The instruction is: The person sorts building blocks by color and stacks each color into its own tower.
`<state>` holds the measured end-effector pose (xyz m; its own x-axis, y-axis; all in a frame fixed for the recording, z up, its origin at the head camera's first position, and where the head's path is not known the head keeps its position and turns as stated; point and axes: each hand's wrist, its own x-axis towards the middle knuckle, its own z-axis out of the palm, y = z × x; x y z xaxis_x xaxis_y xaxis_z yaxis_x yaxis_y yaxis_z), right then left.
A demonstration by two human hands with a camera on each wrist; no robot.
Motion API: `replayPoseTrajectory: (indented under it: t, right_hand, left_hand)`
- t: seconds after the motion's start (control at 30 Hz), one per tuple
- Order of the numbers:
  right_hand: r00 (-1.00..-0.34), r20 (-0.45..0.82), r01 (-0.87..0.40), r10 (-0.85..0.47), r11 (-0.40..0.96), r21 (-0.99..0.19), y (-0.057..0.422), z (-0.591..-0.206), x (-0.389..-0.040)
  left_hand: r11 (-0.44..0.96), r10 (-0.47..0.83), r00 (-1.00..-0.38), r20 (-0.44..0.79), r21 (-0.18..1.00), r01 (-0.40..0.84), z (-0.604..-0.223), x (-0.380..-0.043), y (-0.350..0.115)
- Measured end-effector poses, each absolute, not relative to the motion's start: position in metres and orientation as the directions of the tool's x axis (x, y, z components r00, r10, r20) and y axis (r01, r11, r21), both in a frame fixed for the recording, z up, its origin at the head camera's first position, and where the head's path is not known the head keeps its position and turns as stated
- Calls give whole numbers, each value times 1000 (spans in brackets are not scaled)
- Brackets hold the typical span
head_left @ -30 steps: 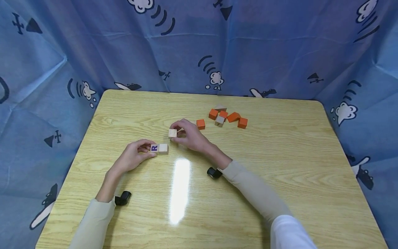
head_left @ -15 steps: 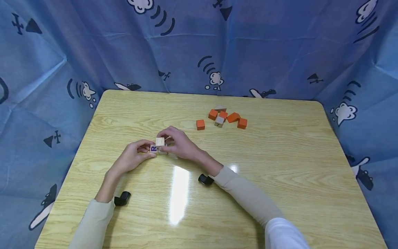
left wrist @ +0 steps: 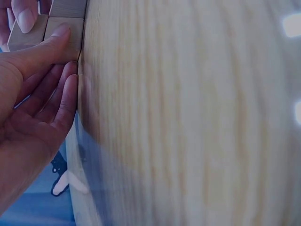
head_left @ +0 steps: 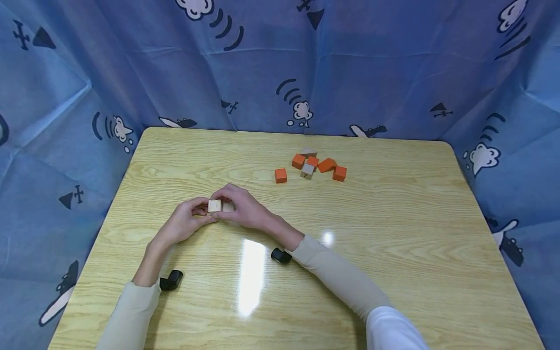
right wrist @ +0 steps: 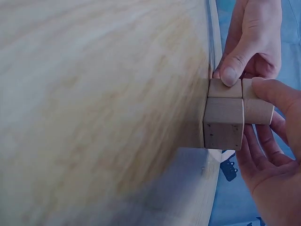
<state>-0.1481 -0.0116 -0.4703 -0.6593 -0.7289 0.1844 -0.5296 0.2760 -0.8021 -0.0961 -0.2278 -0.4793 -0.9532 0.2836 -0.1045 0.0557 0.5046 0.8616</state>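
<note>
My left hand (head_left: 184, 224) pinches a wooden letter block (left wrist: 71, 47) on the table, thumb against its near side. Its letter, R in the earlier head frames, is covered now. Against its right side sits a plain wooden block (right wrist: 224, 126), partly hidden in the head view behind my right hand (head_left: 246, 206). That hand pinches another pale wooden block (head_left: 215, 206) between thumb and fingers. In the right wrist view this block lies on top of the letter block, apparently touching it.
Farther back on the table (head_left: 393, 218) lie several orange blocks (head_left: 339, 174), a greyish block (head_left: 307, 170) and a pale wedge-shaped piece (head_left: 308, 152). One orange block (head_left: 281, 176) stands apart. A blue patterned curtain (head_left: 262, 63) encloses the table's back and sides.
My right hand has carried the pale block left and toward me, from beyond the pair to above the letter block. My left hand has stayed at the letter block.
</note>
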Motion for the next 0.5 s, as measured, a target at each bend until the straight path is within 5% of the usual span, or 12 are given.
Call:
replayPoseTrajectory:
  t: [0.5]
  right_hand:
    - [-669, 156, -540, -726, 331, -774, -16, -467, -145]
  left_hand:
    - [474, 306, -948, -84, 877, 76, -478, -95, -228]
